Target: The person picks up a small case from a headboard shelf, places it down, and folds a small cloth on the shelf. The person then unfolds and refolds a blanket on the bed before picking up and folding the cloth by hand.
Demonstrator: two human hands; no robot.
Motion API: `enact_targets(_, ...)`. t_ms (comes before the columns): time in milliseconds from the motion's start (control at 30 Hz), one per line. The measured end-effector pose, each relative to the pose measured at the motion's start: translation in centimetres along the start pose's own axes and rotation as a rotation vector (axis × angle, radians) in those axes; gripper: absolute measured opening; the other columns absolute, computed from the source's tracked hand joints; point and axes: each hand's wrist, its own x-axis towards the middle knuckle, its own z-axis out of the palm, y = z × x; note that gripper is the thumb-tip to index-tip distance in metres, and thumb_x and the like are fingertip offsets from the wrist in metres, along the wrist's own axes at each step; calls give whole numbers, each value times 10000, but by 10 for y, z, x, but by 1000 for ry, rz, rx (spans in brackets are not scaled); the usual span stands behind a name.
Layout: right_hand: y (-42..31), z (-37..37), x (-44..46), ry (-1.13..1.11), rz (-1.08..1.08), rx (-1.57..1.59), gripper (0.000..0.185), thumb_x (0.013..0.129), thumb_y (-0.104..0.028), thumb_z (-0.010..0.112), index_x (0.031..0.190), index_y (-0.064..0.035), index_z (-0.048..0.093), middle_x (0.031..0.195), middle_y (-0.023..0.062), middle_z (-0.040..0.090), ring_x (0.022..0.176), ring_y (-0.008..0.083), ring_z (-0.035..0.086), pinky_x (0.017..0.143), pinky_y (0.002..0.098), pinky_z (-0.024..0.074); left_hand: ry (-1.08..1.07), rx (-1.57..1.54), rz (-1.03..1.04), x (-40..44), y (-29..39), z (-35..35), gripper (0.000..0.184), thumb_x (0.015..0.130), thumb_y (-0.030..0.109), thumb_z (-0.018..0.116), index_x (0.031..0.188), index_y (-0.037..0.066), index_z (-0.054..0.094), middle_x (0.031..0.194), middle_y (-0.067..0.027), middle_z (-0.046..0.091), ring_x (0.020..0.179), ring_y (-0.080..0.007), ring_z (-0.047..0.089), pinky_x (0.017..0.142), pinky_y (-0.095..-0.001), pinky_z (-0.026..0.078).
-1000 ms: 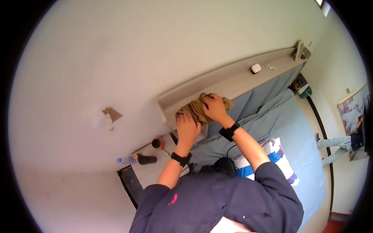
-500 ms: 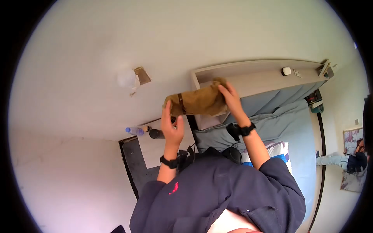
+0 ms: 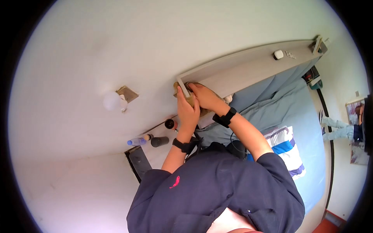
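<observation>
A tan cloth bag [image 3: 190,101] is at the near end of the headboard shelf [image 3: 233,77], mostly covered by my hands. Its fabric shows on both sides of the shelf's pale end panel. My left hand [image 3: 188,114] presses against the bag with its fingers straight and its thumb across the fabric. My right hand [image 3: 208,99] grips the bag from the inner side of the panel, fingertips curled near the panel's top. How far the bag wraps around the panel is hidden. Both wrists carry black bands.
A bottle with a blue cap [image 3: 136,142], a dark cylinder [image 3: 159,141] and a dark round container [image 3: 171,124] stand at the left. A white box [image 3: 278,54] sits farther along the shelf. The bed [image 3: 307,155] holds a striped pillow [image 3: 286,149]. Another person [image 3: 337,129] is at far right.
Both hands have moved closer together and brought the bag from above the shelf's end down against its end panel. My view has shifted and tilted slightly.
</observation>
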Motion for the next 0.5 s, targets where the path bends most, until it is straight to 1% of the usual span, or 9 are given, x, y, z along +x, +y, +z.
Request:
enact_targets(100, -2, 2, -2, -15, 10, 19, 370, 810, -130, 488, 1143, 27, 453, 1060, 262, 554, 973, 417, 527, 830, 432, 437, 3, -14, -9, -6, 1, 0, 631, 888, 176, 515, 1368, -82, 197, 1286, -319, 402, 1155, -420, 451, 949, -403, 377)
enact_targets(133, -4, 0, -4, -11, 17, 25, 370, 810, -130, 488, 1143, 27, 453, 1060, 262, 554, 973, 417, 527, 830, 432, 437, 23, -54, -9, -7, 3, 1, 635, 875, 152, 523, 1368, -80, 197, 1266, -326, 412, 1122, -440, 468, 924, -418, 397)
enact_targets(233, -9, 0, -12, -48, 35, 25, 374, 802, -127, 496, 1143, 24, 456, 1073, 255, 553, 978, 412, 531, 828, 437, 440, 9, 9, 39, -12, -9, 4, 666, 883, 165, 517, 1380, -83, 150, 1295, -335, 373, 1150, -431, 450, 944, -403, 381)
enact_targets(267, -10, 2, -15, 25, 8, 13, 364, 799, -120, 501, 1134, 19, 469, 1048, 241, 569, 966, 398, 542, 820, 434, 447, 4, 15, 35, -15, -12, 4, 666, 883, 165, 517, 1380, -83, 150, 1295, -335, 373, 1150, -431, 450, 944, -403, 381)
enact_targets(300, -10, 3, -19, 97, -19, 0, 353, 796, -113, 507, 1125, 14, 482, 1023, 226, 585, 954, 383, 553, 813, 431, 454, -20, -19, 7, -15, -8, 3, 673, 887, 169, 511, 1383, -85, 133, 1310, -336, 354, 1170, -428, 434, 956, -401, 369)
enact_targets(367, -9, 4, -25, 87, 18, 22, 353, 791, -108, 507, 1120, 20, 497, 1044, 230, 581, 983, 382, 544, 833, 427, 449, -50, -46, -23, -16, -1, -1, 680, 891, 173, 505, 1385, -87, 115, 1324, -337, 335, 1189, -425, 417, 969, -398, 356)
enact_targets(433, -13, 1, -32, 82, 51, 38, 354, 787, -104, 507, 1116, 26, 512, 1065, 233, 576, 1012, 380, 536, 852, 423, 444, -136, -157, -179, -16, 4, -4, 687, 893, 171, 500, 1385, -92, 98, 1344, -334, 308, 1211, -420, 395, 991, -394, 334)
enact_targets(467, -15, -3, -37, 65, 67, 74, 348, 787, -99, 500, 1108, 32, 523, 1071, 235, 574, 1022, 382, 530, 861, 422, 440, -138, -154, -178, -17, 2, -4, 687, 893, 171, 500, 1385, -92, 98, 1344, -334, 308, 1211, -420, 395, 991, -394, 334)
enact_targets(500, -18, -6, -43, 48, 83, 111, 343, 787, -94, 494, 1100, 39, 534, 1076, 237, 571, 1033, 383, 524, 871, 422, 436, -108, -86, -96, -19, 0, -2, 686, 892, 171, 497, 1385, -91, 98, 1349, -333, 301, 1208, -422, 396, 990, -397, 337)
